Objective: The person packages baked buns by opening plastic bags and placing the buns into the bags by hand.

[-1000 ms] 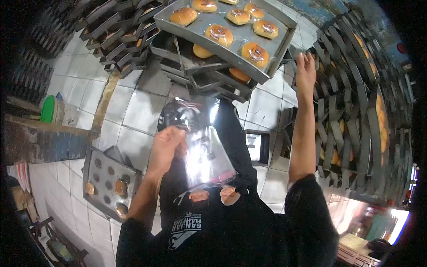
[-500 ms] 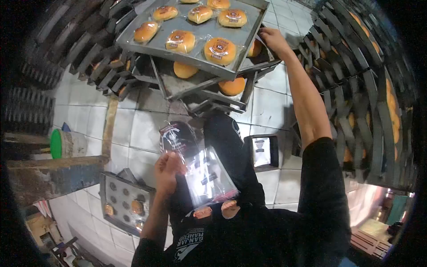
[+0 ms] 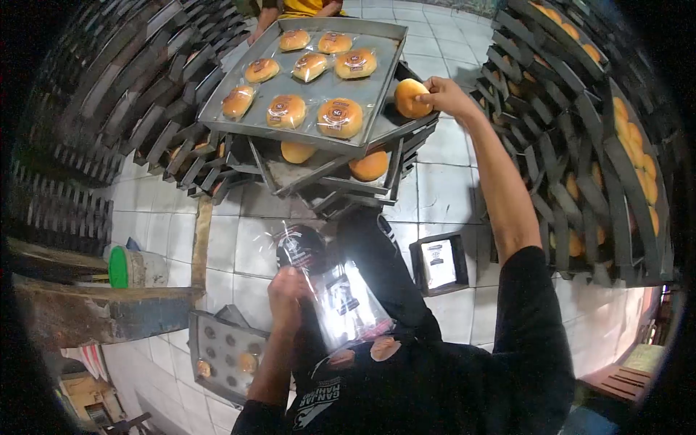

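My right hand (image 3: 451, 98) pinches a golden bun (image 3: 412, 98) at the right edge of a stacked tray, beside the top tray (image 3: 312, 87). On that top tray lie several bagged buns (image 3: 339, 117) with printed wrappers. My left hand (image 3: 288, 286) is closed on a transparent printed plastic bag (image 3: 299, 243) above my lap. A pile of flat plastic bags (image 3: 346, 301) rests on my lap just right of that hand. Under the top tray, unwrapped buns (image 3: 368, 166) show in the lower trays, partly covered.
Stacks of dark trays with buns (image 3: 580, 167) rise on the right, and more trays (image 3: 145, 94) on the left. A small dark box (image 3: 439, 264) holds printed bags. A tray with a few buns (image 3: 230, 355) lies at lower left. Another person's arms (image 3: 268, 16) appear at the top.
My right hand has drawn a bun up from the stacked tray's edge, where it was reaching before. The view has shifted, bringing another person's arms in at the top.
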A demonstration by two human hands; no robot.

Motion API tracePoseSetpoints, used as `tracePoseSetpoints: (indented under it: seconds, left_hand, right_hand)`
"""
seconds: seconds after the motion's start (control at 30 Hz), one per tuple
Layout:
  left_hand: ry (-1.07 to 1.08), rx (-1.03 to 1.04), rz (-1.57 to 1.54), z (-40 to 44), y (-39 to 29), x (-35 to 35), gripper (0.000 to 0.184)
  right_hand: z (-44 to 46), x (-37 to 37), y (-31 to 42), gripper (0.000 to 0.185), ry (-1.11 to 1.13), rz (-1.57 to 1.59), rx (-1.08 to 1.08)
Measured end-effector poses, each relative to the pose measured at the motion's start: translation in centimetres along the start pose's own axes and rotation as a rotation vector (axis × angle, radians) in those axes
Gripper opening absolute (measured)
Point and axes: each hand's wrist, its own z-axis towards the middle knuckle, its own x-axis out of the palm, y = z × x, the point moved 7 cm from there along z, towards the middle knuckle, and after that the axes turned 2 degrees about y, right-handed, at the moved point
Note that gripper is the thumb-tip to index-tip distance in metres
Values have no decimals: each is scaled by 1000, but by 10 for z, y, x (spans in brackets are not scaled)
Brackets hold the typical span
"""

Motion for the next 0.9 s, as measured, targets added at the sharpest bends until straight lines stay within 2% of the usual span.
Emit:
tracePoseSetpoints:
  seconds: [0.07, 0.13, 0.2, 0.23, 0.3, 0.33, 0.37, 0.4, 0.43, 0.47, 0.53, 0.63, 0.67, 0.73, 0.8, 0.83, 0.9]
  left_hand:
    - [-2, 8, -88, -4, -4, 3, 25]
    - [18, 59, -141, 1, 7, -7, 27]
    - [14, 91, -183, 1, 11, -12, 29]
    - [-53, 98, -161, -2, -5, -9, 33]
    - [-10, 112, -284, 10, -15, -7, 34]
    - [79, 186, -337, 21, -16, -8, 34]
    - [32, 13, -521, 23, -32, -1, 26]
    - [33, -4, -650, 37, -30, -5, 25]
    - [32, -20, -779, 51, -27, -8, 24]
    - [32, -37, -851, 65, -24, -10, 25]
    - [39, -38, -817, 78, -22, -1, 29]
    - [16, 43, -609, 63, -38, 20, 35]
    - [79, -50, -776, 59, -36, 28, 33]
    - [210, -132, -865, 53, -36, 36, 34]
    - [144, -137, -824, 23, -47, 32, 35]
    - [115, -126, -798, 15, -56, 28, 36]
    - [150, -102, -863, 26, -49, 9, 38]
  right_hand:
    - [-36, -9, 27, 19, -91, -2, -71]
    - [-83, -12, 47, 22, -298, 266, -145]
    - [-142, 13, 86, 33, -320, 831, -221]
    - [-156, 29, 94, 40, -197, 960, -213]
    - [-176, 65, 111, 59, 21, 1124, -115]
    - [-189, 86, 127, 59, 64, 1055, -111]
    - [-201, 110, 148, 58, 119, 985, -119]
    - [-212, 138, 167, 58, 179, 912, -142]
    - [-231, 160, 177, 51, 63, 502, -187]
    - [-260, 188, 193, 49, 24, 269, -196]
    - [-297, 239, 217, 50, 61, -38, -838]
    - [-289, 264, 176, 53, -80, -268, -888]
    - [-283, 259, 171, 54, -119, -178, -810]
    - [-290, 259, 196, 53, -147, -173, -928]
    - [-292, 267, 223, 49, -199, -339, -948]
    - [-287, 277, 223, 46, -208, -367, -869]
    - [-287, 310, 210, 48, -2, -281, -720]
